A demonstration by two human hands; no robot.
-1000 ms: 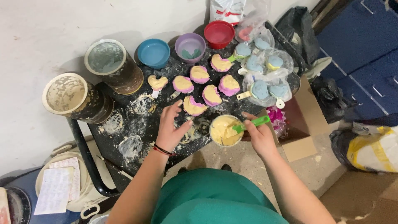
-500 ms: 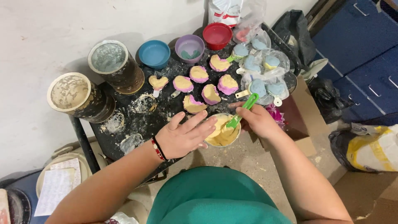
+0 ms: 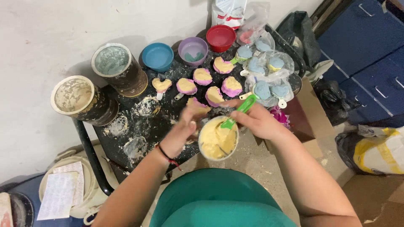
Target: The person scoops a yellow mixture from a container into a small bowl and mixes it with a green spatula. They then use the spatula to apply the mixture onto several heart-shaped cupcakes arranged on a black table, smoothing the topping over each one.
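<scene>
Cup: small round cup [image 3: 218,141] at near edge of black table [image 3: 139,126], approx. full w/ thick pale-yellow mix, btwn both hands.
Right hand: right hand [image 3: 256,120] closed round green spoon [image 3: 240,110]; handle sticks up-right, bowl end down in the yellow mix.
Left hand: left hand [image 3: 185,128] at cup's left rim, fingers curled twd it; motion-blurred, so can't tell if it grips the cup or just touches. Red-and-black band on wrist.
Hearts: pink-edged heart moulds [image 3: 203,76] in a cluster mid-table, each filled w/ same yellow stuff; one yellow heart [image 3: 161,85] w/o pink rim sits left of them.
Bowls: blue bowl [image 3: 157,56] looks empty; purple bowl [image 3: 193,51] has sth greenish inside; red bowl [image 3: 220,38] contents not clear. All 3 in a row at far edge.
Tins: two big round tins [image 3: 113,67] at left, insides caked w/ pale grey-white residue; nearer-left one [image 3: 78,96] more beige.
Bagged pcs: blue heart shapes [image 3: 263,89] in clear plastic bags, right side of table, just beyond right hand.
Table top: dusted w/ white powder, ring marks near left side.
Floor left: white pail lid w/ paper sheet [image 3: 59,195] on it.
</scene>
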